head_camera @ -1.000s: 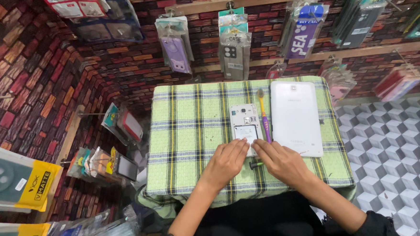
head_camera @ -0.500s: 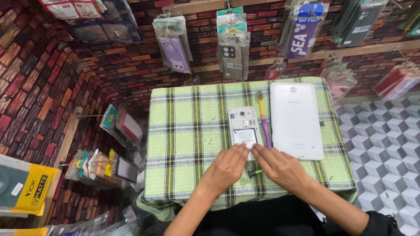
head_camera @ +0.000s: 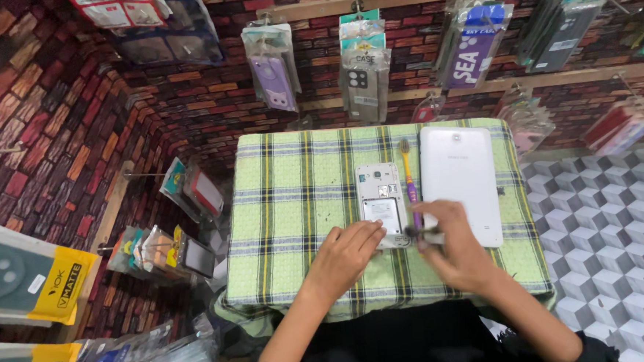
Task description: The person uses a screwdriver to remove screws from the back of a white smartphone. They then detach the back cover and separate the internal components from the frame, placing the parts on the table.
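A small phone (head_camera: 380,197) with its back cover off lies face down on the green plaid tablecloth (head_camera: 293,197). My left hand (head_camera: 344,255) rests on the cloth with its fingertips touching the phone's near edge. My right hand (head_camera: 450,249) pinches a thin dark tool (head_camera: 422,232) just right of the phone's lower corner. A toothbrush (head_camera: 409,180) with a purple and yellow handle lies between the phone and a white tablet (head_camera: 460,181), which lies face down.
Packaged phone cases (head_camera: 360,72) hang on a brick-pattern wall behind the table, and more packages (head_camera: 183,195) hang along the left wall. A grey cube-pattern floor (head_camera: 611,239) lies to the right.
My right hand has shifted right from the phone's near edge and now holds the thin tool beside the tablet. My left hand stays at the phone's near edge.
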The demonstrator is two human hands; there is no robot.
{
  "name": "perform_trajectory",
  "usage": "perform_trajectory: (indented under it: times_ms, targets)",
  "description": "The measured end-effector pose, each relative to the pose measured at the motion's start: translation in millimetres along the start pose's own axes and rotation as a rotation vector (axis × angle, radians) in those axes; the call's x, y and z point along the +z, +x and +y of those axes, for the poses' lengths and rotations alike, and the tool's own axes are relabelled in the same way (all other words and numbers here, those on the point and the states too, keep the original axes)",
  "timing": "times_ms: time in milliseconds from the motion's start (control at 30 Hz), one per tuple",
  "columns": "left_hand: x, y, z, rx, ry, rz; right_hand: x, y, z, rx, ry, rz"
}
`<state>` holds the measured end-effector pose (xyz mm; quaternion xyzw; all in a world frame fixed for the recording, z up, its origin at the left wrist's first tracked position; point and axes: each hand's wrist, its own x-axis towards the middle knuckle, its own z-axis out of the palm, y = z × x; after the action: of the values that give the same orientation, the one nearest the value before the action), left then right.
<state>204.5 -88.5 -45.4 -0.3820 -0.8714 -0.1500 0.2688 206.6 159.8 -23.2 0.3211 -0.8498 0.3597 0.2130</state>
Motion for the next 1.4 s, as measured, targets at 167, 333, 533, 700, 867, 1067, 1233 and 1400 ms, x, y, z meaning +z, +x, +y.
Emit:
perform_trajectory:
  times_ms: [167,333,533,700,867,1067,1233,1400]
  targets:
    - [-3,0,3,-0.025,-0.069,-0.005,-19,14,13,0.032,0.276,0.221]
    - [-5,-1,6,-0.02,-0.05,0.005,-5,30,24,-0.008,0.405,0.271]
    - [-6,-2,5,-0.014,-0.073,-0.014,28,17,26,-0.006,0.473,0.201]
    - [-8,-5,8,-0.048,-0.116,-0.018,31,0,35,-0.104,0.519,0.141]
    - [-9,-5,11,-0.053,-0.119,-0.001,27,-8,38,-0.179,0.499,0.135]
    - [-10,-4,14,-0.058,-0.116,0.002,25,-8,30,-0.202,0.426,0.16]
    - [-10,-5,15,-0.05,-0.107,-0.023,29,-3,24,-0.21,0.341,0.285]
    - [-7,-1,14,0.021,0.0,-0.022,28,0,23,-0.252,0.279,0.304]
